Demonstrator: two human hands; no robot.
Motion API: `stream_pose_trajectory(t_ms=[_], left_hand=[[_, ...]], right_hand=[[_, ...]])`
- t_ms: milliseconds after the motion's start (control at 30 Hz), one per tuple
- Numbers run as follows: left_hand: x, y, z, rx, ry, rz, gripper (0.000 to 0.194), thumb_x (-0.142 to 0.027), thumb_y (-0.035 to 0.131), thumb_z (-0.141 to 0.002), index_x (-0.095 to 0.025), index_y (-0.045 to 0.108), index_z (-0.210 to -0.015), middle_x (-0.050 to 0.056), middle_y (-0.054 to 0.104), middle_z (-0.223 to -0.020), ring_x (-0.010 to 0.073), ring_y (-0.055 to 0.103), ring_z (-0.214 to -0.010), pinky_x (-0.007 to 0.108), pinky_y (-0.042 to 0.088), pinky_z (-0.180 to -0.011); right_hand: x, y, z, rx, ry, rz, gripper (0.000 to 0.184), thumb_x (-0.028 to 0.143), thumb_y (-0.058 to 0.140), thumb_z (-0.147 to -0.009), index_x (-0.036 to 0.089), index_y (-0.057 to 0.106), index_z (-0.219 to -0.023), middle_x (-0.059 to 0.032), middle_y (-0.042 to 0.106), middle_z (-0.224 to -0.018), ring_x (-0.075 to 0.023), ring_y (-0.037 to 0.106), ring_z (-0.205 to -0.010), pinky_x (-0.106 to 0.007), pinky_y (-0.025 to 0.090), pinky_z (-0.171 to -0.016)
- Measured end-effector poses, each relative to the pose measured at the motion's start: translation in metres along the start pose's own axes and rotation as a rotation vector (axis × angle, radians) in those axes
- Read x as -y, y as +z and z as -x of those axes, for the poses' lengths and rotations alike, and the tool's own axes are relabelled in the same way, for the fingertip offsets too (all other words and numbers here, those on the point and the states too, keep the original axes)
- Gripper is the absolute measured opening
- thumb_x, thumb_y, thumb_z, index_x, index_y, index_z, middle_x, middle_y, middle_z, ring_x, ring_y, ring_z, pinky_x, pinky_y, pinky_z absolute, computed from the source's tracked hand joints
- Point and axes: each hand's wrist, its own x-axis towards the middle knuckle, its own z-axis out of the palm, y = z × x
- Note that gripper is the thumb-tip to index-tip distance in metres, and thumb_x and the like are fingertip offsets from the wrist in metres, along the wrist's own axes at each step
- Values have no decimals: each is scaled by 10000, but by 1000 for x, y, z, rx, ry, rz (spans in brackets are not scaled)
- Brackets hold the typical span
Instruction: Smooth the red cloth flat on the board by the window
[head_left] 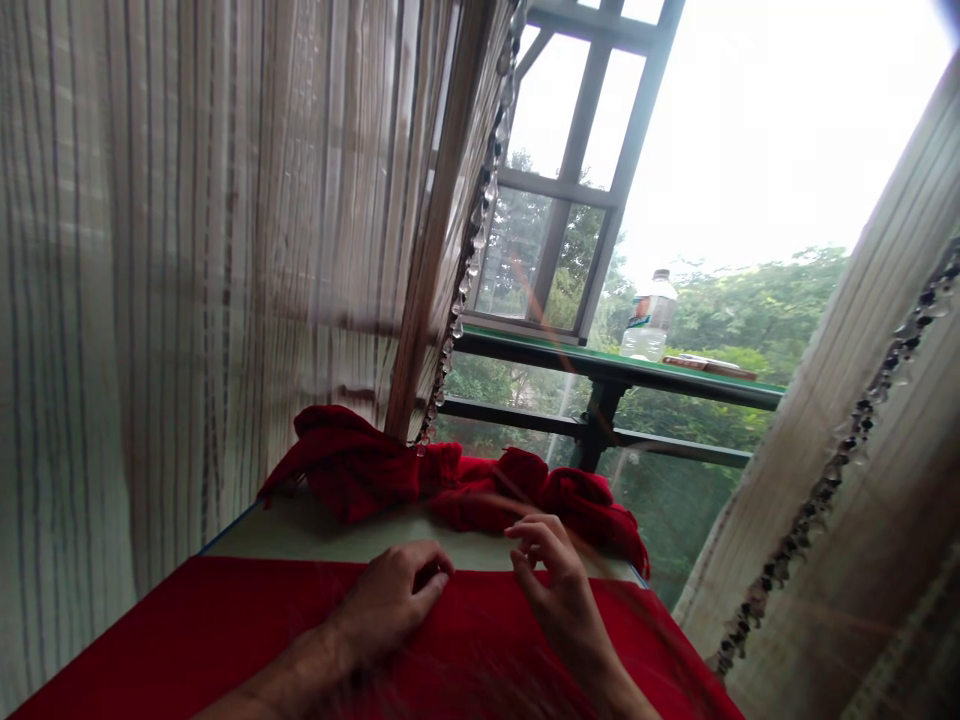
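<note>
Red cloth [247, 620]: one, flat over near part of table [337, 535], under both hands. Left hand [401, 585]: half-curled, grip cannot be told. Right hand [555, 570]: fingers loosely bent, nothing held. Beyond: bunched red fabric [356, 465]; one bottle [654, 315], label [639, 311] unreadable; two beaded curtains [187, 250].

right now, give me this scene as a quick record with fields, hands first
left hand: grip curled, gap beside the thumb; finger ends hidden, so hold unclear
right hand: grip loosely open, nothing seen in it
below the hands: flat red cloth
beyond its far edge: pale surface, then bunched red fabric
sides: striped curtain left, pale curtain right
background: window frame, upright bottle on a ledge, greenery
</note>
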Motion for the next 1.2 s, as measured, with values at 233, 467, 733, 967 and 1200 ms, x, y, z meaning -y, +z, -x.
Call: stream_pose_trajectory(t_ms=[233, 467, 733, 967, 1200], left_hand=[[0, 0, -1, 1, 3, 0, 276, -426, 580, -982, -248, 792, -987, 44, 837, -1011, 263, 738, -921, 345, 530, -861], [3, 2, -1, 1, 10, 0, 274, -415, 577, -964, -246, 791, -988, 43, 832, -991, 259, 739, -911, 343, 526, -849], [2, 0, 0, -3, 20, 10, 265, -396, 582, -976, -239, 794, -999, 47, 831, -989, 254, 751, -921, 333, 527, -837], [-4, 0, 0, -49, 98, 21, 245, -361, 588, -988, -239, 800, -977, 41, 815, -915, 252, 743, -849, 341, 541, -791], [-25, -1, 10, -229, 409, 3, 226, -256, 614, -1057, -304, 793, -1187, 38, 824, -992, 263, 759, -913, 385, 588, -875]], right_hand=[[3, 4, 6, 94, 7, -56, 251, 182, 635, -912, 301, 812, -1045, -30, 719, -1038, -186, 697, -740, -286, 583, -639], [11, 5, 4, 101, -60, -74, 244, 318, 587, -1059, 294, 813, -968, -40, 730, -928, -225, 728, -810, -305, 589, -712], [17, 5, 8, 233, -26, -91, 195, 369, 675, -1041, 307, 837, -951, -24, 747, -885, -203, 703, -714, -275, 534, -590], [24, 2, 8, 308, -20, -83, 256, 343, 638, -1037, 275, 748, -816, -12, 712, -833, -202, 676, -733, -292, 535, -653], [13, 4, 11, 351, -38, -112, 363, 432, 644, -1063, 260, 683, -746, -22, 713, -839, -187, 655, -715, -290, 512, -644]])
